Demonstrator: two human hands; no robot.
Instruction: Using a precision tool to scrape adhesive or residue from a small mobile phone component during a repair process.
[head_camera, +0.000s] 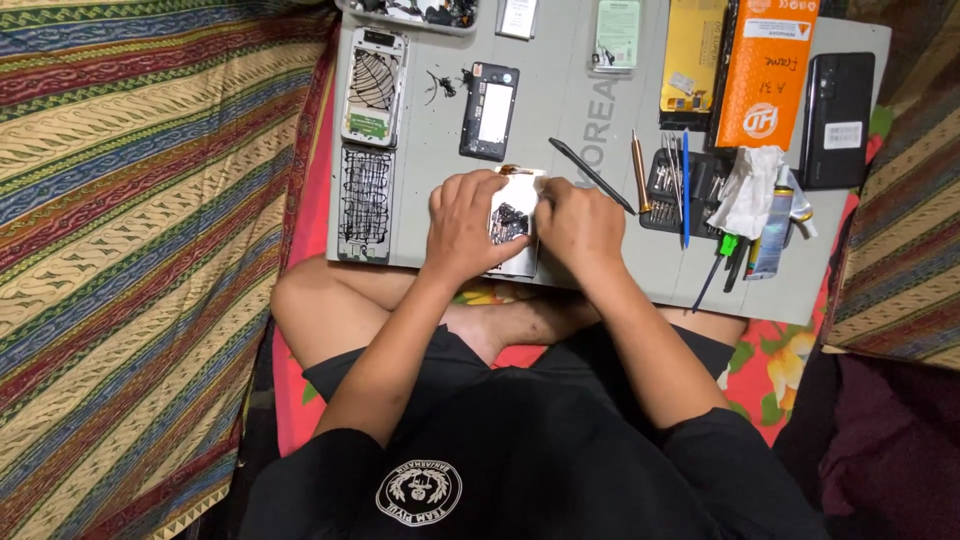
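- The person sits cross-legged on the floor, bare knees tucked under the near edge of a grey work mat (600, 120) that fills the upper middle of the view.
- An opened phone (513, 222), its back off and dark inner parts showing, lies at the mat's near edge, between the two hands.
- The left hand (465, 225) grasps the opened phone from its 9 o'clock side, fingers curled over the top edge.
- The right hand (580, 225) presses on the phone from 3 o'clock; its fingertips are bunched at the phone's rim, but I cannot tell whether they pinch anything small.
- At 10 o'clock from the hands lie two stripped phone frames (370, 140), end to end along the mat's left border.
- At 12 o'clock sits a small black phone body (488, 110), with loose dark bits beside it.
- At 2 o'clock lie a black pry tool (590, 175), a copper-tipped driver (640, 172) and a blue-handled tool (686, 185) across a dark bit tray (662, 190).
- Farther at 2 o'clock are a crumpled white cloth (750, 190), an orange box (768, 70) and a black phone (838, 118).
- A striped woven cloth (140, 250) in green, yellow, red and blue covers the floor at 9 o'clock; a red floral cloth (775, 365) shows under the mat's right end.
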